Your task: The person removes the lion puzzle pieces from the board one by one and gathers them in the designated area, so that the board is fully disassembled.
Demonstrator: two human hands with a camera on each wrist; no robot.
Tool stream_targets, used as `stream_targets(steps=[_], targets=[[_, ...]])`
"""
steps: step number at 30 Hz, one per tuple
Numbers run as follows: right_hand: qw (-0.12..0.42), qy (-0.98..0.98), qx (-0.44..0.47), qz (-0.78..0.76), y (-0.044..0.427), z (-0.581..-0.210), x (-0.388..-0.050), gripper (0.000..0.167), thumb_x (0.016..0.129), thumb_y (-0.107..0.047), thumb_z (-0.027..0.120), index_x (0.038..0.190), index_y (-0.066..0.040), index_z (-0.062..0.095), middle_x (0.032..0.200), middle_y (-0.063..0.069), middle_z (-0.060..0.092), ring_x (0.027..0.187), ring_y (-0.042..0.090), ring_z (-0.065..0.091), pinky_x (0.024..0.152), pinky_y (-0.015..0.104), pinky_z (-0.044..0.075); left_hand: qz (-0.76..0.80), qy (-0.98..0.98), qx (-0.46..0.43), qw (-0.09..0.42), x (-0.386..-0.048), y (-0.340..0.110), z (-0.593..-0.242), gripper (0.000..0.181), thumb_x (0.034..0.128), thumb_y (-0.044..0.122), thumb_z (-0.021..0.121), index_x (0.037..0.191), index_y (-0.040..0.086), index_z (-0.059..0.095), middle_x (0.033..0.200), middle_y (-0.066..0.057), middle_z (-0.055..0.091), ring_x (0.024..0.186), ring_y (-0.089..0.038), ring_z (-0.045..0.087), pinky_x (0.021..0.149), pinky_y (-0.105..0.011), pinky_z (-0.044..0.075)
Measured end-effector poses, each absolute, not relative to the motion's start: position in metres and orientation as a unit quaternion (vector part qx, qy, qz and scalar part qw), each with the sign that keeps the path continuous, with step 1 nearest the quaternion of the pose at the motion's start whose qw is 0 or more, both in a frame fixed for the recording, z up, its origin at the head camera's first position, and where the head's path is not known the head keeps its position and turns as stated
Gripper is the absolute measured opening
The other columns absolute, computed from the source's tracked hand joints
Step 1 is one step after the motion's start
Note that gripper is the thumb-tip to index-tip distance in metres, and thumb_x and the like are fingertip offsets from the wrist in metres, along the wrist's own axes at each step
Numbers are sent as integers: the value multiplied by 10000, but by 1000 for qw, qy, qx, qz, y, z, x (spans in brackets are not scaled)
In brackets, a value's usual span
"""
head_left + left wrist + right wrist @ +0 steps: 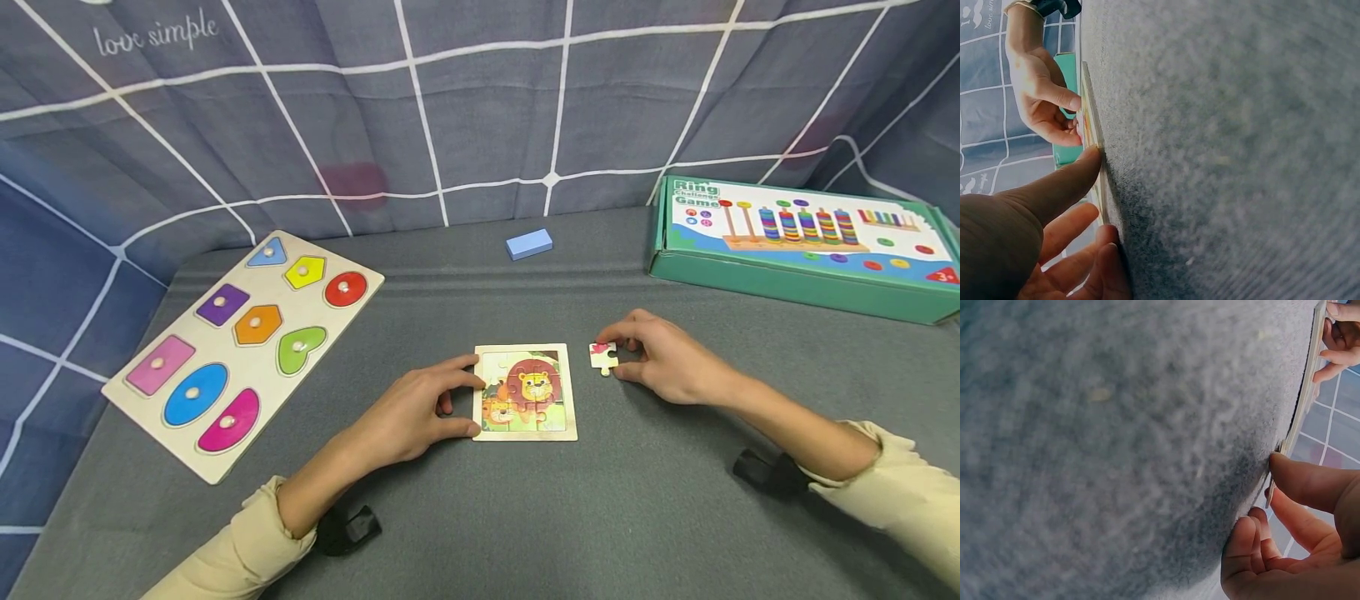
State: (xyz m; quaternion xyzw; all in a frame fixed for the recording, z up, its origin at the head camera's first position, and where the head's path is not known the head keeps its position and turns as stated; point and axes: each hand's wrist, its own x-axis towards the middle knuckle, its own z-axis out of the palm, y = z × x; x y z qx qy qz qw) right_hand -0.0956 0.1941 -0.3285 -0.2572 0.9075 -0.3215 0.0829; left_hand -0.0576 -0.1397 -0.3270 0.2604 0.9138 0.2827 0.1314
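Observation:
In the head view, a square wooden jigsaw puzzle (pixel 525 392) with a lion picture lies flat in its pale frame, middle of the grey surface. My left hand (pixel 420 407) rests at its left border, thumb by the lower corner and two extended fingertips higher up. The left wrist view shows that thumb (pixel 1079 178) against the frame's edge. Just right of the frame, my right hand (pixel 667 358) pinches a jigsaw piece (pixel 602 357) with pink on it between thumb and finger. Seen edge-on in the right wrist view, the thin piece (pixel 1270 492) is close to the surface.
A wooden shape board (pixel 292 275) with knobbed colored pieces lies left. Behind the jigsaw sits a small blue block (pixel 529 244). A green ring game box (pixel 795 283) stands at back right. Dark gridded cloth (pixel 487 108) hangs behind.

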Motion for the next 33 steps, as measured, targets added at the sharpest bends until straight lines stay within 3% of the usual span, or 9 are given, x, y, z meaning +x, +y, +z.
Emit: stream_targets(steps=[33], targets=[[86,909,-248,-323,192,-327,-94,326,865,4,709,1190,1,677,1027,79,587,878,210,490,723,380,395,285,912,266,128,-58,-140,-328,486,803,239,839,1236,97,670,1480,-91,473,674,-39,472,650,-264,410]])
